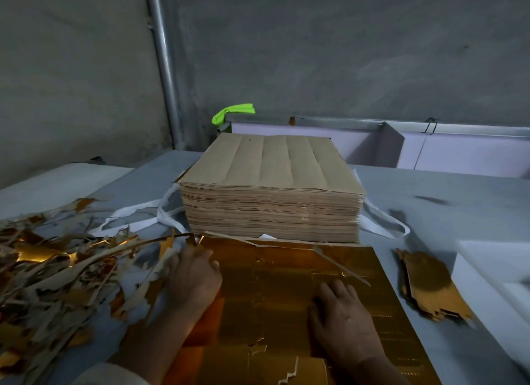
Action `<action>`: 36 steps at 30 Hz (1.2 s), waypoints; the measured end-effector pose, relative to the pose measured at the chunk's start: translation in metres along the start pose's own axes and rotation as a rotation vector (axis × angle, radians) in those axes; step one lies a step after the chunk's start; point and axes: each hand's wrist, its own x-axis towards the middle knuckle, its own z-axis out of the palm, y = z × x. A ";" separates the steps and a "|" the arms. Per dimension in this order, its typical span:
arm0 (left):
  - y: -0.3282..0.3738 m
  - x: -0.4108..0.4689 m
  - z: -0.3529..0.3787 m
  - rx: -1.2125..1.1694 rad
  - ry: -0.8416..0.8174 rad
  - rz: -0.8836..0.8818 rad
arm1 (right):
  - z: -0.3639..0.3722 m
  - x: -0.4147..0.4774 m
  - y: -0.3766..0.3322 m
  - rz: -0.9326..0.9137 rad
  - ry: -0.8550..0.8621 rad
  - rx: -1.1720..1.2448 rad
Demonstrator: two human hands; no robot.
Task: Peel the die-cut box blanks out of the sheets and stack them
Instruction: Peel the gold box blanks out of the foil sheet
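Grey counter [447, 184] against a concrete wall [315, 55]: scrap strips [57, 272] heaped at left; left hand [192, 275] on the gold sheet [272, 284] at its far-left edge, fingers bent, cannot tell if they pinch it. Right hand [341, 321] lies flat on the sheet, fingers close together, with a tall stack of brown sheets [269, 184] just beyond. Peeled gold blanks [430, 284] piled at right, near a white block [493, 264].
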 end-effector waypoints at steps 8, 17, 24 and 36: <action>0.012 -0.009 0.008 -0.092 -0.026 0.266 | -0.001 0.000 -0.001 -0.002 0.000 -0.010; 0.010 -0.017 0.018 -0.148 0.048 0.298 | 0.000 0.002 0.001 0.016 -0.012 -0.006; 0.014 -0.016 0.004 -0.204 0.093 0.311 | 0.000 0.000 0.001 0.024 -0.006 0.003; 0.042 -0.015 -0.019 -0.314 0.048 0.298 | -0.013 0.012 -0.007 0.044 -0.046 0.053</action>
